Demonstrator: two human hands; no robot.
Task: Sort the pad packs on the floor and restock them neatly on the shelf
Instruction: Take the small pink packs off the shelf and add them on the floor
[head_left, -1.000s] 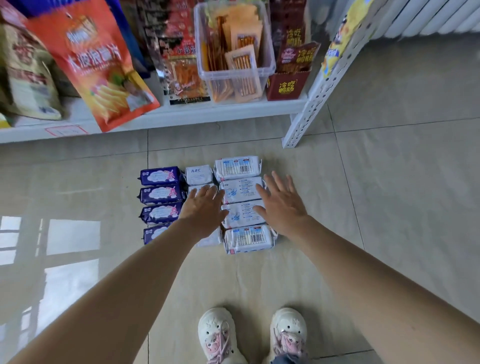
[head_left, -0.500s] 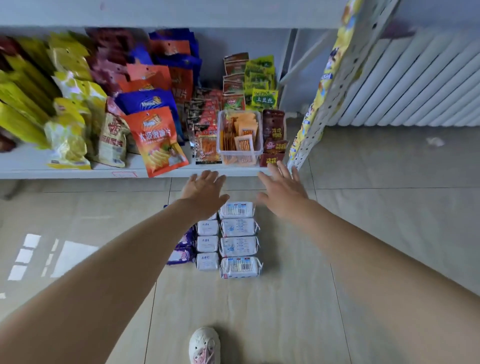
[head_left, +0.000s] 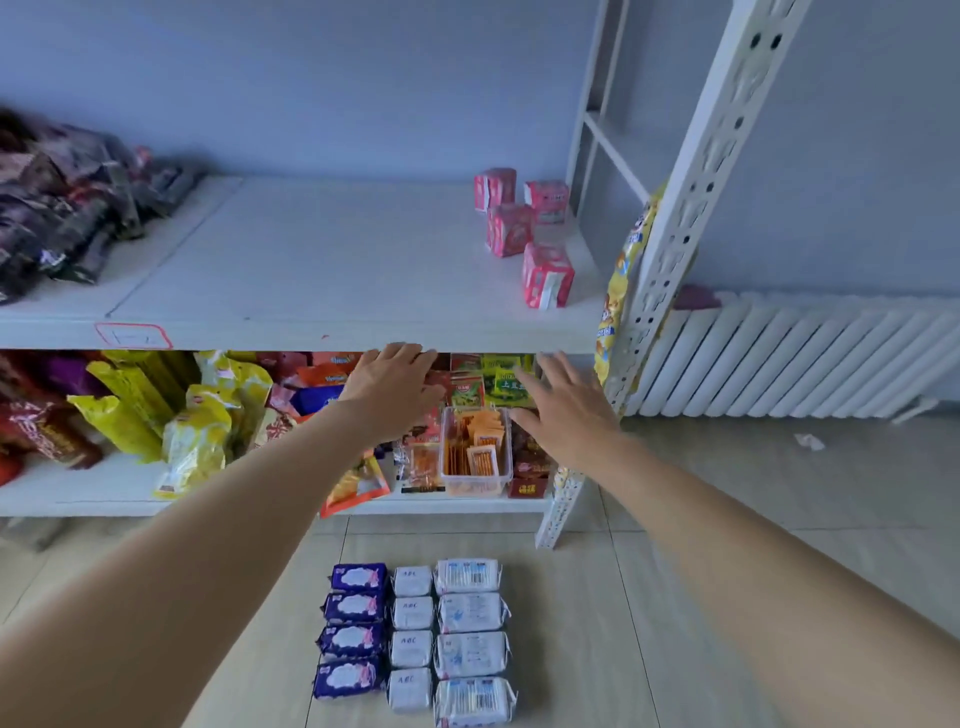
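Dark snack bags (head_left: 62, 208) lie at the left end of the upper shelf (head_left: 322, 270); yellow bags (head_left: 156, 410) crowd the lower shelf below. The left hand (head_left: 392, 387) reaches toward the upper shelf's front edge, fingers relaxed, holding nothing. The pad packs (head_left: 415, 639) sit on the tiled floor (head_left: 727, 519) in three neat columns: purple, small white, larger white. The right hand (head_left: 566, 410) is spread and empty, apart from the left. Pink packs (head_left: 524, 234) stand at the shelf's right end. A white radiator (head_left: 789, 358) lines the wall.
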